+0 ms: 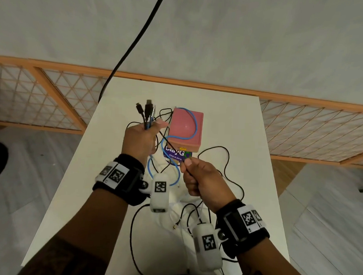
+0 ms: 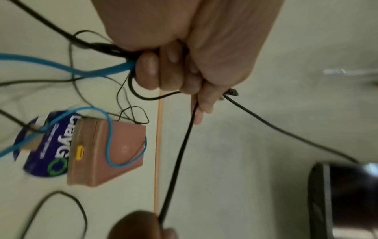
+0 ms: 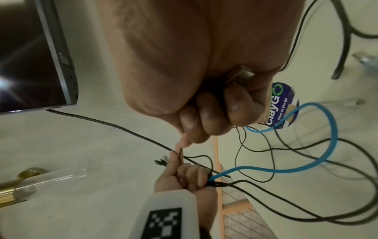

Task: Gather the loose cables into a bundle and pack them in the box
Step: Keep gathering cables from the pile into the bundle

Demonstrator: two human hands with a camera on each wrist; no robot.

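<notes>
The cable ends are fisted in the left hand, one black cable is pinched by the right hand, the blue cable is draped over the closed pink box, and the black cables cannot be counted.

Round sticker half hidden under pink box; sticker text cut off; left-wrist view motion-blurred at left edge.

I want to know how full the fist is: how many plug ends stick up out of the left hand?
3 that I can make out above the left hand: a small plug leftmost, a larger plug beside it, a slim tip rightmost. More may be hidden.
</notes>
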